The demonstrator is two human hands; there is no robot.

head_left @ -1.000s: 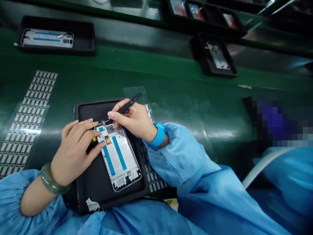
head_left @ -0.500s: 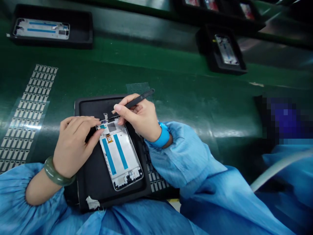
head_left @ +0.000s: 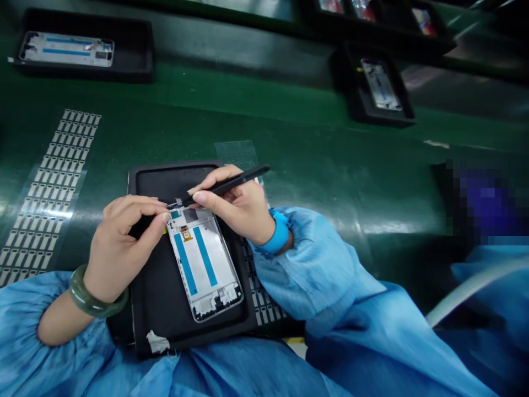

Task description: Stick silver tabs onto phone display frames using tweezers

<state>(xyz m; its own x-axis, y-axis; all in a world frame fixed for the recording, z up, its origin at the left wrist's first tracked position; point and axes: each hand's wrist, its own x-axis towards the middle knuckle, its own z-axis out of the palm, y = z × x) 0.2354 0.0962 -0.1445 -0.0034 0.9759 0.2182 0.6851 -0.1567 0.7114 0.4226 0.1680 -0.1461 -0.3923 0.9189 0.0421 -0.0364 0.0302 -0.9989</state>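
A silver phone frame (head_left: 206, 270) with two blue strips and a small orange flex cable (head_left: 187, 235) lies tilted on a black tray (head_left: 155, 286). My left hand (head_left: 126, 234) is at the frame's upper left corner, thumb and fingertips closed on its edge. In my right hand (head_left: 237, 207), black tweezers (head_left: 243, 177) are gripped like a pen, their tips down at the frame's top end. By those tips a small light-coloured piece (head_left: 178, 202) sits at the top edge; whether it touches the frame I cannot tell.
Sheets of small grey stickers (head_left: 53, 187) lie on the green bench at left; another sheet (head_left: 264, 303) is partly under the tray. Behind are a black box with a phone frame (head_left: 132, 55) and another black box (head_left: 376, 110). A co-worker's blue sleeve (head_left: 500, 270) is at right.
My left thumb has drawn back from the frame's face to its left edge. The tweezers have tilted flatter, and the small piece has come down to the frame's top edge.
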